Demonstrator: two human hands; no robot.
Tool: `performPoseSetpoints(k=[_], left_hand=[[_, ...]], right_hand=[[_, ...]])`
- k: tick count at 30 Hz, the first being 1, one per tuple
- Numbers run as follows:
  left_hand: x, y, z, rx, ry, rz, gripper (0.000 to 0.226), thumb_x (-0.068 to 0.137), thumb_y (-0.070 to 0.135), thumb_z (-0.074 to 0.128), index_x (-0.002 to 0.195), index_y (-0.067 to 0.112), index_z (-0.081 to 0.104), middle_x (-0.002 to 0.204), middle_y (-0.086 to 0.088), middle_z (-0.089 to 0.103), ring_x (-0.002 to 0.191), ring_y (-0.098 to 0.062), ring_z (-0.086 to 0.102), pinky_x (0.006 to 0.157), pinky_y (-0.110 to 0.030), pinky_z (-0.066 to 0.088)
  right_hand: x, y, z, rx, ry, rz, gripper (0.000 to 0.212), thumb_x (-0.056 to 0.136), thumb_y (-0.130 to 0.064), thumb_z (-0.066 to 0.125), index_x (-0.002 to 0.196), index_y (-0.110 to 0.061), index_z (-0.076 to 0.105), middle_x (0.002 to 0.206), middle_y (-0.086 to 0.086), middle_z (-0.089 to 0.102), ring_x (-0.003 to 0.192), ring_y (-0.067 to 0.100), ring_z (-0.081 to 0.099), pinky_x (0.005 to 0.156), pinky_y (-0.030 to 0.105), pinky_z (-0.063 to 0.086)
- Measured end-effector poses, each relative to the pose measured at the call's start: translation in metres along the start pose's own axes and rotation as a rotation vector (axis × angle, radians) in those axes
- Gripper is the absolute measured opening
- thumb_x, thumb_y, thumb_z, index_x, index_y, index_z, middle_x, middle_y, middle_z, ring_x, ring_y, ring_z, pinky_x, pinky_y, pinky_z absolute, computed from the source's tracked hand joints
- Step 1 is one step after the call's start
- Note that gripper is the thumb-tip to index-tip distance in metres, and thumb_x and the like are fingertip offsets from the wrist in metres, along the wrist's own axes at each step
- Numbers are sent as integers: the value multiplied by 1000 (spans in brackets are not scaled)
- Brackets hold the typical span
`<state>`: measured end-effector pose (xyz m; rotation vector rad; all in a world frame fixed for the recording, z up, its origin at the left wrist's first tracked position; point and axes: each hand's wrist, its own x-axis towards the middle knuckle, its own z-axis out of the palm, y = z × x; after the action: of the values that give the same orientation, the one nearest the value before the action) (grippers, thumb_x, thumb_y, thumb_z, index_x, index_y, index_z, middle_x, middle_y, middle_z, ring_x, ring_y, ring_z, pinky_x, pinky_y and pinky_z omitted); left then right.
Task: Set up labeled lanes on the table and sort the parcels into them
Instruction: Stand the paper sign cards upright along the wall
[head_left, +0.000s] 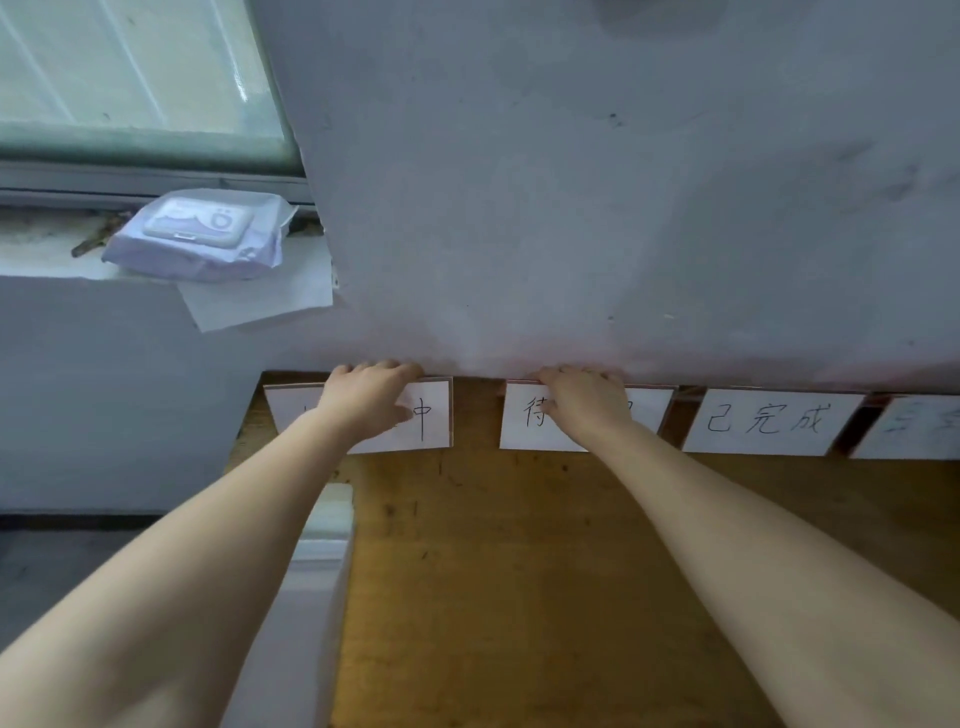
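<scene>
We have both arms stretched to the far edge of the table (519, 571), at our 12 o'clock, where the label cards stand in a row leaning against the wall (571, 208). Our left hand (371, 400) grips the leftmost card (431, 415) at about 11 o'clock, fingers curled over its top edge and thumb on its face. Our right hand (582, 402) holds the second card (524, 426) the same way, just past 12. We judge that we hold them by the top so that each can be squared up and spaced from its neighbour, its writing facing us and the table in front of it left as its lane. A gap of bare wood shows between the two held cards. The third card (763, 421) stands untouched at 1 o'clock, and a fourth card (909, 428), too blurred to read, stands at 2 o'clock, cut by the frame edge. That makes four cards, two held and two standing alone. We count no parcels in view, so we take it that the sorting has not begun. At 10 o'clock one pack of wet wipes (202, 234) lies on the windowsill (36, 260), atop one loose sheet of paper (260, 306).
</scene>
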<state>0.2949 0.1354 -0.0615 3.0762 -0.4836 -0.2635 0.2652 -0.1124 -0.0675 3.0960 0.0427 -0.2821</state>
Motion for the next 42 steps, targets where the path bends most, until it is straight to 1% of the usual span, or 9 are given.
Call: performPoseSetpoints(k=[2, 8, 13, 21, 26, 30, 33, 36, 42], left_hand=[[1, 13, 6, -32, 52, 44, 49, 94, 32, 55, 140, 32, 38, 139, 3, 51, 126, -22, 48, 104, -39, 33], [6, 21, 9, 7, 124, 38, 39, 99, 20, 46, 136, 31, 41, 130, 2, 58, 115, -22, 56, 91, -36, 41], [8, 5, 12, -6, 129, 18, 41, 98, 13, 47, 133, 34, 43, 126, 5, 61, 109, -21, 58, 86, -36, 41], [7, 5, 12, 14, 126, 31, 39, 99, 16, 44, 135, 32, 41, 129, 3, 59, 113, -23, 57, 90, -37, 41], [6, 8, 10, 24, 113, 26, 41, 99, 12, 44, 135, 31, 40, 130, 2, 58, 114, -24, 55, 89, -36, 40], [5, 9, 8, 38, 108, 12, 40, 99, 15, 45, 135, 32, 40, 129, 3, 58, 114, -23, 56, 89, -36, 39], [3, 10, 6, 55, 124, -15, 42, 98, 24, 45, 139, 31, 35, 132, 2, 56, 119, -23, 53, 93, -36, 37], [-4, 16, 0, 69, 148, 4, 51, 96, 30, 50, 143, 30, 31, 142, 3, 48, 129, -23, 44, 101, -37, 34], [-27, 44, -26, 71, 200, 114, 41, 97, 35, 48, 137, 31, 41, 138, 6, 50, 129, -20, 43, 101, -34, 32]], right_hand=[[3, 1, 1, 4, 6, -9, 38, 100, -23, 46, 138, -25, 47, 124, 6, 61, 115, 30, 54, 90, 38, 38], [16, -11, 0, -22, 4, -61, 41, 95, -4, 45, 132, -23, 51, 112, 6, 63, 105, 29, 57, 80, 34, 34], [19, -8, 4, 0, 31, -36, 49, 92, 1, 46, 133, -25, 49, 116, 6, 62, 110, 30, 55, 88, 36, 35], [20, -8, 5, 11, 8, -35, 47, 93, -2, 45, 135, -24, 49, 118, 7, 61, 112, 31, 54, 90, 38, 35], [19, -12, 3, 5, 5, -51, 49, 92, 1, 45, 134, -24, 48, 114, 7, 62, 108, 31, 56, 83, 36, 34], [17, -12, 3, -3, 14, -56, 46, 93, 0, 46, 134, -22, 49, 113, 7, 63, 107, 30, 56, 82, 36, 35], [12, -14, 0, 24, 40, -79, 40, 95, -13, 51, 134, -20, 47, 125, 7, 58, 115, 31, 53, 92, 39, 37], [3, -20, -8, 43, 49, -107, 47, 94, -20, 55, 139, -19, 42, 135, 8, 51, 123, 31, 48, 99, 41, 35], [-35, -19, -33, 9, 40, -127, 49, 95, -27, 56, 141, -18, 41, 139, 10, 45, 123, 34, 47, 98, 43, 40]])
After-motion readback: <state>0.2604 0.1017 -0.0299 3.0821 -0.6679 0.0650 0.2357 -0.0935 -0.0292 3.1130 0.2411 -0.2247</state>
